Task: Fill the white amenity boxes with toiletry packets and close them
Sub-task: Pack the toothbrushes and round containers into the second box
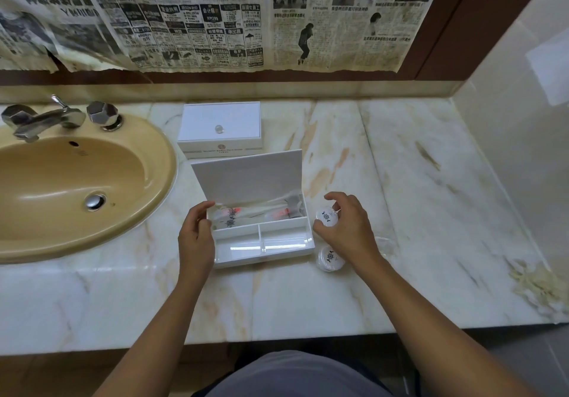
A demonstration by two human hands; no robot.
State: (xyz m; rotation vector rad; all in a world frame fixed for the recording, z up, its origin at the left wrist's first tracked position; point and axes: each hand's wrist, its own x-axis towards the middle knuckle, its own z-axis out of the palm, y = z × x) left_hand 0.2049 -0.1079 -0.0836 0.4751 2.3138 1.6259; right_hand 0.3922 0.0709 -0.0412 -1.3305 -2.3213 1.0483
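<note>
**Open amenity box at the counter's front, a round packet in the right hand**

Where the right hand curls over a round white packet, its fingers and thumb pinch the packet's rim just right of the open amenity box, and the palm hides the counter behind it. A second round packet lies on the marble below the wrist, partly covered by it; something clear and crinkled beside the forearm is too faint to identify. The left hand grips the box's left wall, thumb and fingers wrapped on the edge. The box's lid stands raised and tilted back, hiding whatever is directly behind it. The rear compartment holds long packets with red and dark printing, blurred under glare, so their number cannot be told. The two front compartments show only bright reflections on their floors. Behind, a closed amenity box with a small clear knob sits near the wall; its front print is too small to read.

Everything rests on a pale marble counter with tan veining, flaking at its right front corner. A beige sink with a chrome faucet is cut off at the left edge. Newspaper sheets cover the surface above the backsplash, and a cream tiled wall closes the right side.
</note>
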